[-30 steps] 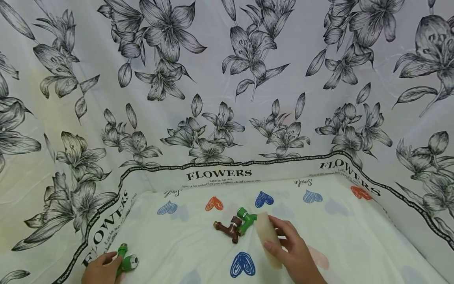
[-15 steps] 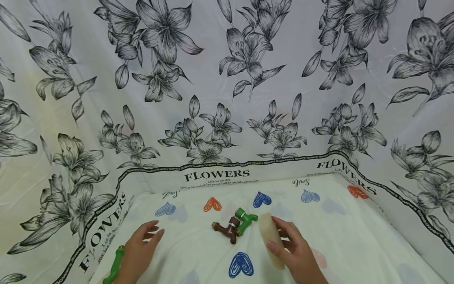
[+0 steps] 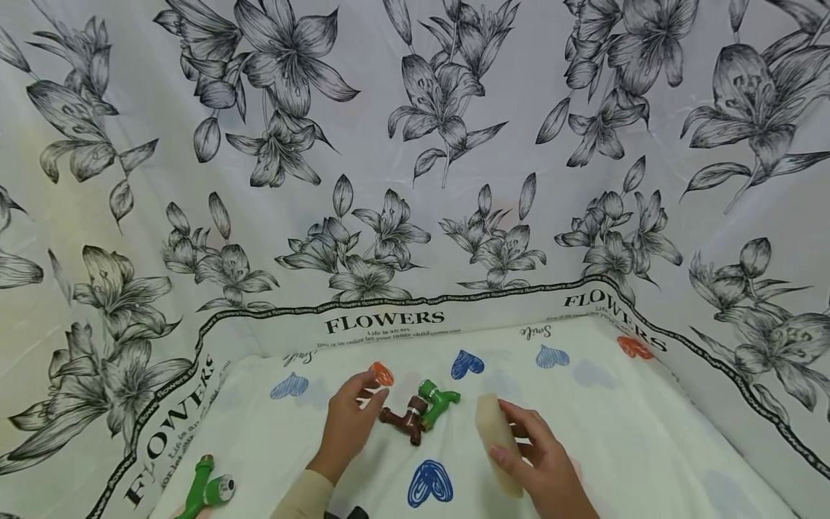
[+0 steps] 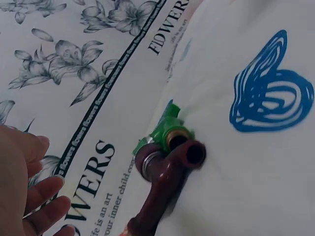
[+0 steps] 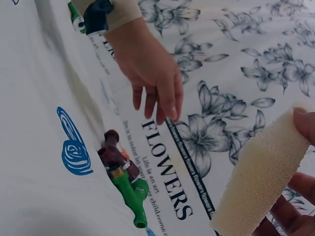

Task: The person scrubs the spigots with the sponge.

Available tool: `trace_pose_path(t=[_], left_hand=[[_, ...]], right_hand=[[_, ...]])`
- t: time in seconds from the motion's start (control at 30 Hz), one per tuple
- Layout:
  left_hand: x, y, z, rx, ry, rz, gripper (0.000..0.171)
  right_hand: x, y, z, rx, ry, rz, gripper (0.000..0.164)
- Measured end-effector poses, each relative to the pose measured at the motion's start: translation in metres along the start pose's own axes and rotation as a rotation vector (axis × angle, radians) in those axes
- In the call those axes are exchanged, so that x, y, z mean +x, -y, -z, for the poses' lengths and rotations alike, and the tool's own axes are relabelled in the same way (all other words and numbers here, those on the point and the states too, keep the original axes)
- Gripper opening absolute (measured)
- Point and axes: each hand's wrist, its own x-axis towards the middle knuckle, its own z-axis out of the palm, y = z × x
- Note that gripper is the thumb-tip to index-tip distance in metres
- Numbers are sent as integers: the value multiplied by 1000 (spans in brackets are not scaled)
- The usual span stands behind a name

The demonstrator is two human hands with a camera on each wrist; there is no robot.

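My right hand [image 3: 547, 465] grips a pale, porous block of sponge [image 3: 494, 432] between thumb and fingers; the right wrist view shows the sponge [image 5: 266, 172] up close. My left hand [image 3: 350, 425], its fingers loosely bent and holding nothing, hovers beside the brown plastic tap [image 3: 407, 422]. That tap lies on the sheet against a green tap [image 3: 441, 405], and the left wrist view shows the brown tap [image 4: 165, 172] overlapping the green tap [image 4: 170, 125]. A second green tap [image 3: 206, 489] with a grey-white cap lies at the lower left.
White bedding [image 3: 363, 468] with printed hearts lies underneath. A white curtain [image 3: 363, 144] with black lily prints rises behind and at both sides, its hem lettered FLOWERS. A dark strap sits on the left wrist.
My left hand has let go of the green tap at the lower left and moved right, to the brown tap. The right hand still holds the sponge, about where it was.
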Motion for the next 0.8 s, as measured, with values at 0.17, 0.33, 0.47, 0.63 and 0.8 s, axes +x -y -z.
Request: trace_pose_path(t=[0.17,0.33,0.47,0.63,0.8], left_hand=[[9,-4,-39,6,70,-17,32],[13,2,-66,73,118,-10,33],[13,9,-75,147,114,-2,28],[14,12,-82,231,127,-20,28],[15,11,-86,295,150,-56,26]], right_hand=[[-1,0,5,-12,-24,15,55],[-3,-2,8,17,-29,9,55],[-4,-1,8,30,-22,-37,58],[-3,-1,7,33,-19,-67,60],[-5,-2,6,61,-16,-56,58]])
